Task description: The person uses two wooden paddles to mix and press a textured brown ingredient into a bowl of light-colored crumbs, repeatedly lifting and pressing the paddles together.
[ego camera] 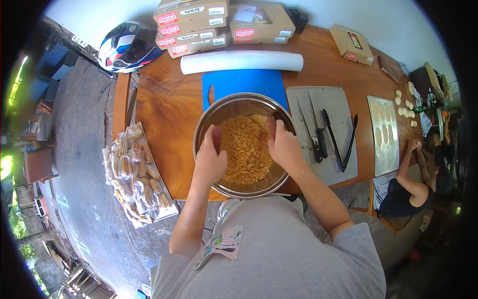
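A steel mixing bowl (pixel 242 193) stands at the table's front edge, close to my body. Yellow-brown crumbly mixture (pixel 244 149) covers its bottom. My left hand (pixel 210 159) is over the bowl's left side, gripping a flat reddish-brown piece (pixel 217 139). On the far right side, my right hand (pixel 284 147) holds a similar reddish-brown piece (pixel 272 126), partly covered by the fingers. I cannot tell what either piece is made of. Beneath the bowl's far side lies a blue cutting board (pixel 244 81).
A grey cutting board (pixel 336 96) with two knives (pixel 317 140) and black tongs (pixel 338 149) lies right. Left is a tray (pixel 170 212) of plastic-wrapped food. Behind are a white roll (pixel 242 61), cardboard boxes (pixel 257 22) and a helmet (pixel 127 46). Another person (pixel 405 194) sits beside a dough tray (pixel 385 159).
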A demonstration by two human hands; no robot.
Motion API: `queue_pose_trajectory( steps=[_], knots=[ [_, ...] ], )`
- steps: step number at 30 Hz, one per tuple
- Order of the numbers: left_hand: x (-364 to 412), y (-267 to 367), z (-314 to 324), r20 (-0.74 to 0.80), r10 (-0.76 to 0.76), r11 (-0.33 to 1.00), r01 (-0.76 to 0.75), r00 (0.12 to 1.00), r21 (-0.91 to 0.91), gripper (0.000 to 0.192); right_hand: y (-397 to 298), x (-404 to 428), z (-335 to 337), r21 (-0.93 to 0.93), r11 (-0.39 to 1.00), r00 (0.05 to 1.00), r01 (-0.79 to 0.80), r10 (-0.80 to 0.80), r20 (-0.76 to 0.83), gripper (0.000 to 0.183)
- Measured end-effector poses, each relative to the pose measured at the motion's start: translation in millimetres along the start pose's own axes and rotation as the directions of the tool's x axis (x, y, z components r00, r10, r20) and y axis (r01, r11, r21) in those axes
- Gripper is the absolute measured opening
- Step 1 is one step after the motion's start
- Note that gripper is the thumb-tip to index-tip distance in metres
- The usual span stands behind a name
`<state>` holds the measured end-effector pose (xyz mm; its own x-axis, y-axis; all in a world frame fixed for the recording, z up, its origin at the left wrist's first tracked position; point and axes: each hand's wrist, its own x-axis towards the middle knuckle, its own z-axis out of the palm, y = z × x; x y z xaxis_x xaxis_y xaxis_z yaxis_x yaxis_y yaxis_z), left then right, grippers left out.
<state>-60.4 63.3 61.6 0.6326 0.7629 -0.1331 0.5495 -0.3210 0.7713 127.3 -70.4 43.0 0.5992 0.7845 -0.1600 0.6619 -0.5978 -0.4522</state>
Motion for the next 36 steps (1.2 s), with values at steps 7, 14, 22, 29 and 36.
queue_pose_trajectory(
  steps=[7, 14, 22, 29, 36],
  knots=[
    [-31.4, 5.1, 45.3, 0.147, -0.163, 0.979, 0.178, 0.976, -0.095, 0.073, -3.0, -48.5, 27.7, 0.192, 0.966, 0.983, -0.172, 0.156, 0.097, 0.042],
    [-38.8, -10.3, 58.1, 0.091, -0.31, 0.909, 0.323, 0.946, -0.263, 0.078, -12.6, -55.4, 36.5, 0.305, 0.926, 0.972, -0.221, 0.183, 0.148, 0.055],
    [-1.5, 0.3, 71.9, 0.025, -0.296, 0.906, 0.289, 0.955, -0.309, 0.079, -21.5, -22.5, 40.0, 0.271, 0.958, 0.99, -0.097, 0.064, 0.128, 0.054],
    [-6.4, -6.9, 58.1, 0.086, -0.331, 0.819, 0.331, 0.94, -0.469, 0.078, -27.0, -8.1, 17.5, 0.245, 0.969, 0.996, 0.01, -0.031, 0.082, 0.058],
    [-1.4, 5.8, 68.9, 0.07, -0.257, 0.915, 0.266, 0.964, -0.303, 0.08, -30.9, -3.0, 26.9, 0.263, 0.965, 0.999, 0.013, -0.02, 0.026, 0.056]
  ],
)
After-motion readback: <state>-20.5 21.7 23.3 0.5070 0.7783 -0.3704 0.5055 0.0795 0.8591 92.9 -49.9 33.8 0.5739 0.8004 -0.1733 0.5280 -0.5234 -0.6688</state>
